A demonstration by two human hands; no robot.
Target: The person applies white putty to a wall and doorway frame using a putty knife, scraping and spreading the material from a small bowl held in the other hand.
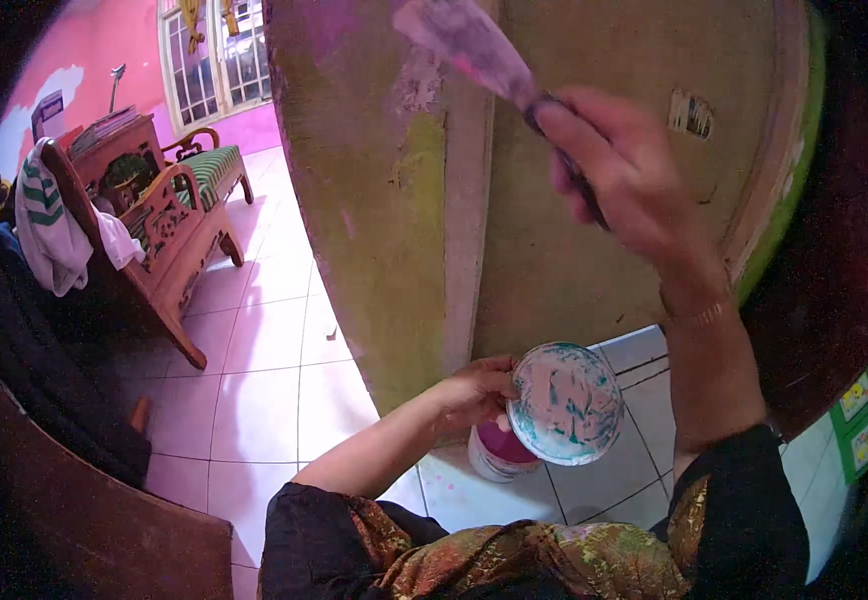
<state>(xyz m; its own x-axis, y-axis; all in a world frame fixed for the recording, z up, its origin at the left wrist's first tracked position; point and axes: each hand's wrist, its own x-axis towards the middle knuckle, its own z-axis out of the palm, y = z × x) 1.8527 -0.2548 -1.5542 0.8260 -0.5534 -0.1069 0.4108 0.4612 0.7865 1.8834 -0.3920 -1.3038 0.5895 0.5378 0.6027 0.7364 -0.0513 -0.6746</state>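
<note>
My right hand point(609, 165) is raised in front of the wall, closed around the dark handle of a putty knife point(469, 45). Its broad blade points up and left, smeared with pale pinkish filler, near a rough patch of the wall point(419, 80). Lower down, my left hand point(479, 393) grips the edge of a round bucket lid point(567, 405), tilted toward me and coated with whitish filler and teal streaks. Partly hidden behind the lid, a small bucket point(502, 457) with pink inside stands on the tiles.
A carved wooden bench point(169, 230) with cloths point(52, 220) over its end stands at the left on the tiled floor point(264, 330). Dark brown furniture point(114, 490) curves in at lower left. At the right edge is a green panel with pictures point(859, 425).
</note>
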